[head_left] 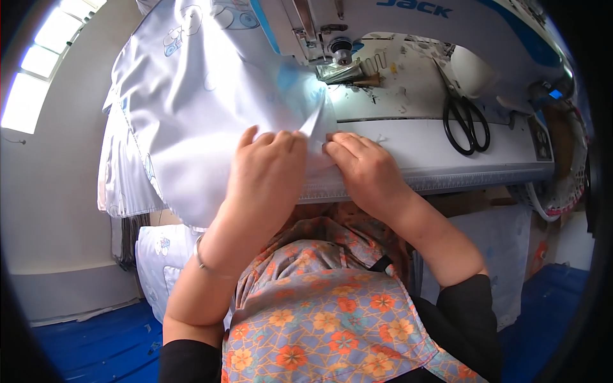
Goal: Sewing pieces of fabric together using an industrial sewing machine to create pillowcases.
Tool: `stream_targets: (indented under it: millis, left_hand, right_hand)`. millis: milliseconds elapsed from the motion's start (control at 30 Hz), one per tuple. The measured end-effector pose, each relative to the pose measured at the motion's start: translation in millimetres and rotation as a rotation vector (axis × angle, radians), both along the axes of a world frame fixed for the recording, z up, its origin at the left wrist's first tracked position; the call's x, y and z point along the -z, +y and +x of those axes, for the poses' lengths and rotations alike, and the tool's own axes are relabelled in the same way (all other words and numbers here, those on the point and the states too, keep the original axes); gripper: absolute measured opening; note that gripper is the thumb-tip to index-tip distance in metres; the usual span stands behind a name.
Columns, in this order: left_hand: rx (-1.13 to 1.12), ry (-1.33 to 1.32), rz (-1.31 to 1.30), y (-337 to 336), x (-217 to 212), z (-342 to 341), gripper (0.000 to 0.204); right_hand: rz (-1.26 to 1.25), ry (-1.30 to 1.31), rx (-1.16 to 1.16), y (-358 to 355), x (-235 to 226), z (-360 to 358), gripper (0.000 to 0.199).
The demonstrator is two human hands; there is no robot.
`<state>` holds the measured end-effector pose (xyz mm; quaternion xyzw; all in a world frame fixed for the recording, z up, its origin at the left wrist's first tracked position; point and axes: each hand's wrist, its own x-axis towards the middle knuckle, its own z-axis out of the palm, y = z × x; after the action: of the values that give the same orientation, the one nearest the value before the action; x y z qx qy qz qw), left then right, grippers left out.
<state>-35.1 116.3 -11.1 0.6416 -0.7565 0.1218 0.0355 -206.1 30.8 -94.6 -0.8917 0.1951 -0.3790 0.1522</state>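
A large, shiny white cloth (191, 108) with pale blue printed figures drapes over the left side of the sewing machine (408, 25) bed. My left hand (268, 159) lies over the cloth near its right edge, fingers curled and pinching a raised fold. Close beside it, my right hand (364, 163) grips the cloth's edge between thumb and fingers. The fold stands up between both hands, just in front of the lit needle area. Fingertips of the left hand are partly hidden by the fabric.
Black-handled scissors (466, 121) lie on the machine bed at right, near a white rounded object (472, 71). Small tools (354, 75) and lint sit behind the needle area. A ruler strip (447, 180) runs along the front edge. More printed cloth (159, 255) hangs below left.
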Motion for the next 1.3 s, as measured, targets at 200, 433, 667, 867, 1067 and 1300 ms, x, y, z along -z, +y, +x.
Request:
stream_targets:
  millis: [200, 433, 667, 867, 1067, 1300]
  left_hand:
    - [0.041, 0.259, 0.03, 7.1, -8.3, -17.9, 0.035]
    - [0.056, 0.261, 0.042, 5.9, 20.1, -28.9, 0.012]
    - [-0.03, 0.272, 0.009, -4.8, 24.6, -23.1, 0.026]
    - [-0.061, 0.127, 0.08, -8.5, 34.1, -29.3, 0.03]
    - [-0.001, -0.037, -0.006, -10.0, 43.4, -30.8, 0.025]
    - [0.039, 0.173, -0.204, -32.9, 54.4, -12.9, 0.021]
  right_hand:
    - [0.054, 0.042, -0.011, 1.9, -6.5, -2.1, 0.021]
    - [-0.072, -0.029, 0.044, 13.0, 2.0, -14.2, 0.024]
    - [-0.064, 0.087, -0.019, -5.1, -9.2, -12.8, 0.028]
    - [-0.058, 0.065, -0.059, -25.6, -9.2, -15.3, 0.026]
    - [-0.079, 0.099, -0.064, -40.6, -17.5, -4.1, 0.019]
    - [-0.153, 0.149, -0.023, -57.6, -13.4, 7.1, 0.024]
